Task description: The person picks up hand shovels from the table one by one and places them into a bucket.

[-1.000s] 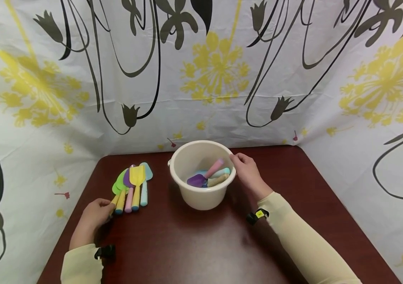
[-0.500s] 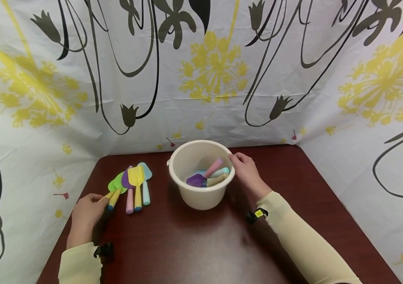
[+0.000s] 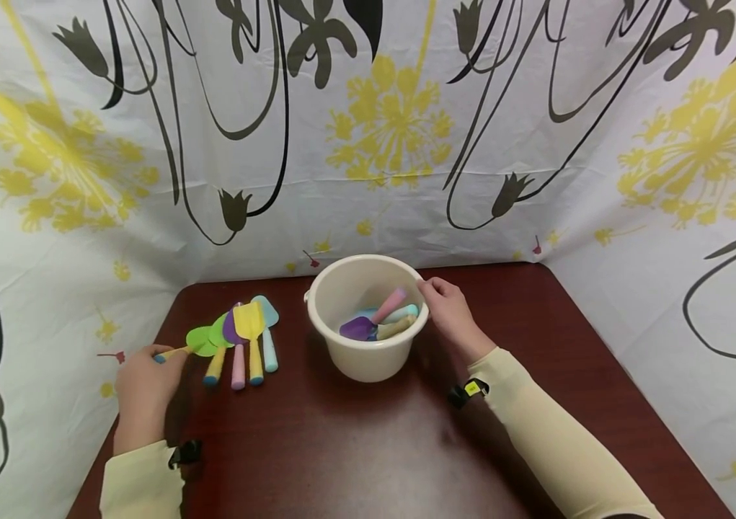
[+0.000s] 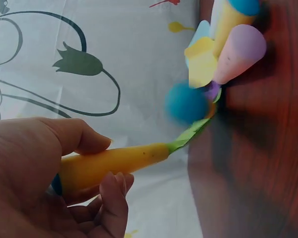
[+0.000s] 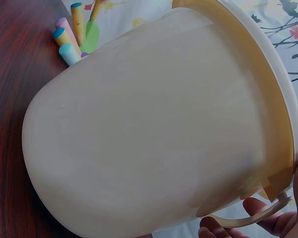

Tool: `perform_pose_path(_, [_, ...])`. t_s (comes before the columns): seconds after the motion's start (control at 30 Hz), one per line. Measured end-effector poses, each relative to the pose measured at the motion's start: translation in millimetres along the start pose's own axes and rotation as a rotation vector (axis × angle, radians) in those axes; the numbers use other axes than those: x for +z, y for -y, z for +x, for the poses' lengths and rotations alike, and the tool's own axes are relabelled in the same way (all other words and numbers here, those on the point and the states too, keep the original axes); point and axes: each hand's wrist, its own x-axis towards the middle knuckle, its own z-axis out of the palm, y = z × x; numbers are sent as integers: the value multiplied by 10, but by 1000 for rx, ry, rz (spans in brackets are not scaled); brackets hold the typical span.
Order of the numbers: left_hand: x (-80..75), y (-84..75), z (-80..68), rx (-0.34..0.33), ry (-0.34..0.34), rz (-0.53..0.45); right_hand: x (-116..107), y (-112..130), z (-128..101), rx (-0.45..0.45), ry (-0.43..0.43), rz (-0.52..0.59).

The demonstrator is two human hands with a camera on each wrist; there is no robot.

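Observation:
In the head view, my left hand (image 3: 147, 382) pinches the yellow handle of a green toy shovel (image 3: 198, 341) at the left of the table. The left wrist view shows thumb and fingers around that handle (image 4: 114, 163), its blade pointing away. Beside it lie another green shovel (image 3: 215, 360), a purple one with a pink handle (image 3: 238, 367), a yellow one (image 3: 250, 324) and a light blue one (image 3: 268, 349), blades overlapping. At the right, my right hand (image 3: 450, 310) holds the rim of a cream bucket (image 3: 368, 360), fingers near its bail handle (image 5: 253, 218).
Inside the bucket lie a purple shovel (image 3: 357, 329) with a pink handle and other handles, light blue and tan. The dark red table (image 3: 368, 447) is bordered by a hanging patterned cloth (image 3: 212, 144) at the back and sides.
My left hand has moved left and slightly up, drawing the green shovel away from the fan of shovels and turning its handle leftward. My right hand and the bucket stay in place.

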Motion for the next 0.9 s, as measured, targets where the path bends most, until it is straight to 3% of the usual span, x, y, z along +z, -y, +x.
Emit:
perform_pose_path(0.3, [-84,-64,-55,57,-103,21,7,18,-9,-5,-9,-6])
perform_pose_path(0.53, [-143,-84,-48,55,-168,55,8,22,-11,-10,-2,-17])
perform_pose_path(0.9, [-312,-166,-66,80,-248,13,-11,23,-14,-6,16,-13])
